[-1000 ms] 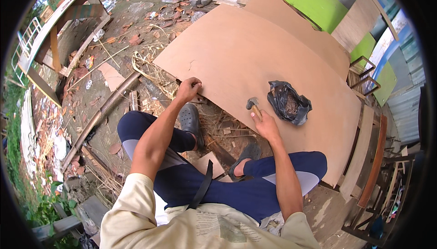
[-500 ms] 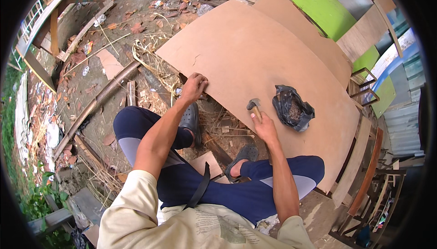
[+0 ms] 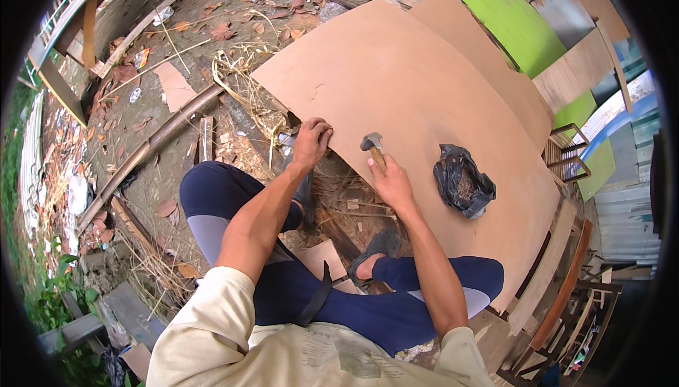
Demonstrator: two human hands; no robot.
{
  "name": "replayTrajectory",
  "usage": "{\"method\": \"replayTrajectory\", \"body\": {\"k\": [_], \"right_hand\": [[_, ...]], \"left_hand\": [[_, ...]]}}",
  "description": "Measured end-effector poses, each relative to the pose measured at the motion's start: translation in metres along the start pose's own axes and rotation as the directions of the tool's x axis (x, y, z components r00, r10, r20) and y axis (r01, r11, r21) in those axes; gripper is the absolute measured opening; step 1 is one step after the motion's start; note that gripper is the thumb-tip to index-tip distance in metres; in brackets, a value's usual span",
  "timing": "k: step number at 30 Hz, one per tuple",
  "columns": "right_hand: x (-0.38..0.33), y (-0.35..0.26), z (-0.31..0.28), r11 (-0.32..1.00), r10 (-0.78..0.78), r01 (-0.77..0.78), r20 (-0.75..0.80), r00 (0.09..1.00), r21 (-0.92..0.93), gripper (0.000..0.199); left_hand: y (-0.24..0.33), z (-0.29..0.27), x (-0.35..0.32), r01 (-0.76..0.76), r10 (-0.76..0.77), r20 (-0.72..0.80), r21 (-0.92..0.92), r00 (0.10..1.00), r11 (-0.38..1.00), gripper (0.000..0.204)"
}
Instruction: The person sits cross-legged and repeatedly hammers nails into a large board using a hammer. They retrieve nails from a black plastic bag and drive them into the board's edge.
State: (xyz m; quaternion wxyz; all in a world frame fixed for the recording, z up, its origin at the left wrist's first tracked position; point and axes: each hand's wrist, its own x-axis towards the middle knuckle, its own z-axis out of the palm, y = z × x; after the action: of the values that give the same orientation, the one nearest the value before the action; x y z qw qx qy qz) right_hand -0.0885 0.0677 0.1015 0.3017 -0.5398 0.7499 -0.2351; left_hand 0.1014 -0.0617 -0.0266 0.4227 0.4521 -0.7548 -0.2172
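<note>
Head view, board: A large, thin brown board (image 3: 396, 83) spreads from the middle toward the upper right, its near edge slanting past the person's knees.
Left hand: The left hand (image 3: 312, 143) is at the board's near edge, its fingers bent and close together; whether a small piece is pinched between them, I cannot tell.
Right hand: The right hand (image 3: 393, 183) is closed around the wooden handle of a hammer (image 3: 373, 148), near the head.
Hammer: Its dark metal head is over the board, near that same edge and to the right of the left hand, with a gap between; whether it touches the board is unclear.
Plastic bag: A crumpled black bag (image 3: 447, 175) sits open on the board, right of the hammer, holding small brownish pieces too small to identify.
Step in hand: This looks like setting up hammer work at the board's edge, one hand at the spot, the other ready with the tool.
Next move calls for: In my judgement, a steady board, a square-on hammer face and left fingers clear of it.
Change from half a second ago: The hammer is closer to the left hand and farther from the bag; the left hand is at the same edge.
</note>
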Motion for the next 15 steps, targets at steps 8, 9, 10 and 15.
{"method": "replayTrajectory", "body": {"k": [8,9,10,15], "right_hand": [[0.047,-0.039,0.040,0.994,-0.108,0.107,0.003,0.994,0.030,0.034],[0.052,-0.037,0.046,0.994,-0.106,0.106,0.012,0.994,0.026,0.035],[0.056,-0.033,0.052,0.994,-0.104,0.104,0.020,0.994,0.022,0.035],[0.060,-0.029,0.064,0.984,-0.177,0.178,-0.039,0.983,0.027,0.034]], "left_hand": [[0.007,0.002,-0.003,0.083,-0.090,-0.093,-0.075,0.992,0.994,0.012],[0.008,0.003,-0.003,0.091,-0.099,-0.103,-0.079,0.990,0.993,0.012],[0.009,0.003,-0.004,0.112,-0.122,-0.101,-0.100,0.987,0.989,0.012],[0.006,0.005,-0.007,0.097,-0.106,-0.128,-0.078,0.986,0.992,0.013]]}}
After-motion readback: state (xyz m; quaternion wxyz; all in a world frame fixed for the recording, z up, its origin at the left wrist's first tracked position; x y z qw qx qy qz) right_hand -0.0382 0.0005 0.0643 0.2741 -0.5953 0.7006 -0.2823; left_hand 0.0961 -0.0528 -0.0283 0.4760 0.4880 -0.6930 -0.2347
